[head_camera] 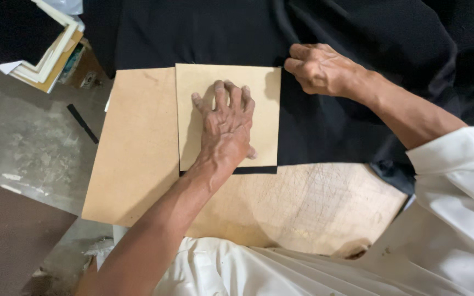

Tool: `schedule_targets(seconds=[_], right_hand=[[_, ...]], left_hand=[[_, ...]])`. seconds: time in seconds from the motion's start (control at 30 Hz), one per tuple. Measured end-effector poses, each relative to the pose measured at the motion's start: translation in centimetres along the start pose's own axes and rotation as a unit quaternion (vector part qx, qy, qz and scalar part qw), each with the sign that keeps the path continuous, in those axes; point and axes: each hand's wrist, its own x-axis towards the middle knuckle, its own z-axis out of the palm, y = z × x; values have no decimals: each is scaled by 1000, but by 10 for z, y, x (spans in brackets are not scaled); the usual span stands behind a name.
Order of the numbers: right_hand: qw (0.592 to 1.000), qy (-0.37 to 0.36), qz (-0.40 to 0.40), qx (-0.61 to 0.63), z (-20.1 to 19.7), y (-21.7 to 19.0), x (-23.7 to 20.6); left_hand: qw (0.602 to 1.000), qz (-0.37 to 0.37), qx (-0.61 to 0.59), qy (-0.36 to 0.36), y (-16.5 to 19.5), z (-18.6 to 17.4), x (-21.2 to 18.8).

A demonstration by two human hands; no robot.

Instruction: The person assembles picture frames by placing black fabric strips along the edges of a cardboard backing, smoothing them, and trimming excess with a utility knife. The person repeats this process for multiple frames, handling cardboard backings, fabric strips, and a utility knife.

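- Black fabric [330,131] is lying spread across the top half of the work area, draping over the far edge of the big board [138,153] and running under the small card; keeping it flat and unwrinkled is looking like the main thing here.
- Big board, tan and scuffed with cut marks near the body, is serving as the work surface; it is sitting on a grey floor [23,131].
- Small tan card [259,120] is lying square on the fabric, a thin black strip showing along its near edge; holding it from sliding is probably what matters most.
- Left hand [226,129] is pressing flat on the card, fingers spread, palm down, weight seemingly on it.
- Right hand [319,68] is curling at the card's far right corner, fingertips seemingly pinching or tucking the fabric edge; exact grip is hard to tell.
- Stack of framed boards [45,49] is sitting far left, well apart.
- Thin black strip [82,123] is lying on the floor beside the board.
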Motion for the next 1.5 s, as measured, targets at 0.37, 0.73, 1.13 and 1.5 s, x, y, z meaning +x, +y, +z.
schedule_targets(seconds=[0.37, 0.73, 1.13, 1.5], right_hand=[[709, 508, 353, 339, 34, -97, -7], [735, 464, 464, 168, 71, -103, 24], [781, 406, 436, 187, 67, -87, 25], [805, 352, 440, 188, 100, -148, -19]], left_hand=[[988, 123, 90, -10, 9, -13, 12], [984, 128, 121, -39, 4, -19, 21], [980, 136, 137, -58, 2, -15, 27], [982, 127, 143, -14, 9, 17, 30]])
